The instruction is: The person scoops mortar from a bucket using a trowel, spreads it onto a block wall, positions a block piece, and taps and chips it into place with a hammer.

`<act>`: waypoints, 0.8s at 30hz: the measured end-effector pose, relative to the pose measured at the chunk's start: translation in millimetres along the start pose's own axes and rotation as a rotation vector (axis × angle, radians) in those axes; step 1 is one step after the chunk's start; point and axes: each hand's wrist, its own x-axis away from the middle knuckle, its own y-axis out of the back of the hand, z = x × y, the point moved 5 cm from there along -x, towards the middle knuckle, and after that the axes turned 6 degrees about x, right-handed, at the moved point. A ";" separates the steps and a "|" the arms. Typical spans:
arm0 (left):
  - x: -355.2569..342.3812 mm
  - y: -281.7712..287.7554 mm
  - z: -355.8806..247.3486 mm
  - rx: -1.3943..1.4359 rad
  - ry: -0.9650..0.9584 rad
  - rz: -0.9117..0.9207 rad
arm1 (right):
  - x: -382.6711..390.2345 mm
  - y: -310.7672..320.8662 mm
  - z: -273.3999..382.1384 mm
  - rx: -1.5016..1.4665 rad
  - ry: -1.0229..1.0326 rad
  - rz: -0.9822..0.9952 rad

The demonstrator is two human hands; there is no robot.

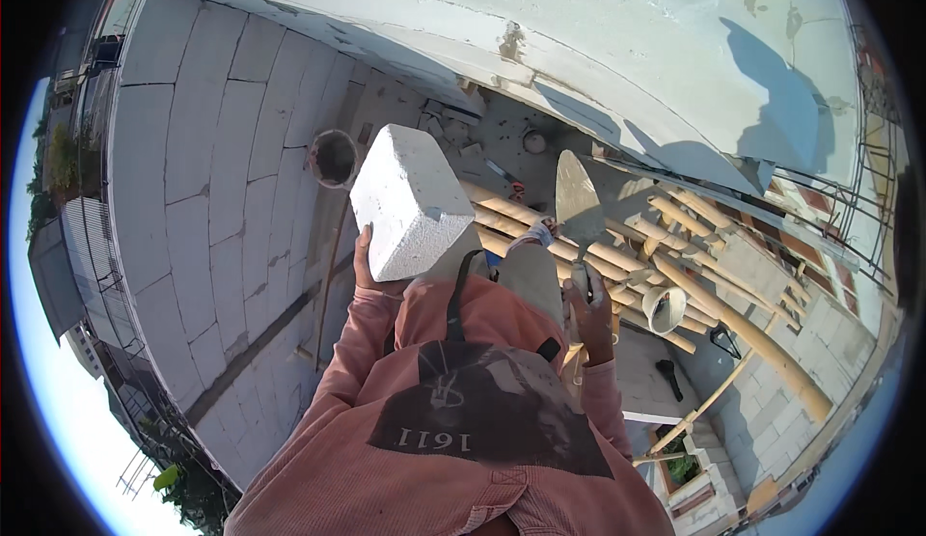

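pink shirt [328, 449], white block [410, 208], trowel [579, 203] overlapping wooden poles [762, 357], bucket [663, 326], wall [193, 189]

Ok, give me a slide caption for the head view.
Left hand holds a white block, right hand a trowel, with wooden poles below.

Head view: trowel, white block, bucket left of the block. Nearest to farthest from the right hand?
1. Trowel: gripped in the right hand.
2. White block: to the left, in the left hand.
3. Bucket: farther left, beyond the block.
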 end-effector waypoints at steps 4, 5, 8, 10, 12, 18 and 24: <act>3.6 62.7 -7.7 0.198 -0.018 -0.113 | -73.5 -52.1 14.1 0.487 0.007 0.183; 3.1 74.3 -13.4 0.270 -0.051 -0.150 | -94.3 -72.5 11.1 0.608 0.028 0.228; 3.0 149.8 -38.5 0.444 -0.069 -0.256 | -156.5 -157.6 31.5 0.981 0.309 0.444; -4.9 199.2 -40.1 0.634 -0.077 -0.402 | -208.0 -241.4 42.2 1.121 0.462 0.551; 0.3 243.7 -51.5 0.638 -0.164 -0.517 | -246.2 -339.8 46.6 1.251 0.462 0.657; -13.2 321.7 -43.3 0.788 -0.279 -0.683 | -367.8 -629.1 3.3 1.670 0.990 0.814; -27.0 329.4 -5.5 0.945 -0.182 -0.777 | -449.0 -828.3 -112.4 1.864 1.184 0.834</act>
